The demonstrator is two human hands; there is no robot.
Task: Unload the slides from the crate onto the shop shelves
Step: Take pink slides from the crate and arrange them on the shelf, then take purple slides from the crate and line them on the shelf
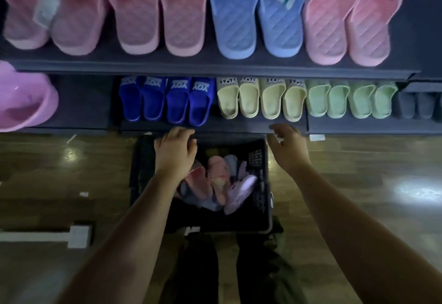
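A black plastic crate (259, 160) stands on the floor below the shelves, with several pink and lilac slides (220, 184) piled inside. My left hand (175, 154) hovers over the crate's left side, fingers curled loosely, holding nothing. My right hand (288, 147) is above the crate's right rim, open with fingers apart. The upper shelf (215, 65) carries pink and blue quilted slides (234, 14). The lower shelf (215, 127) holds dark blue slides (165, 100), pale yellow slides (262, 99) and green slides (351, 99).
A pink plastic basin (24, 102) sits at the left of the lower shelf, with a bare stretch of shelf beside it. Dark slides (416, 105) lie at the far right. The floor is glossy wood. A white strip (45, 234) lies on the floor at the left.
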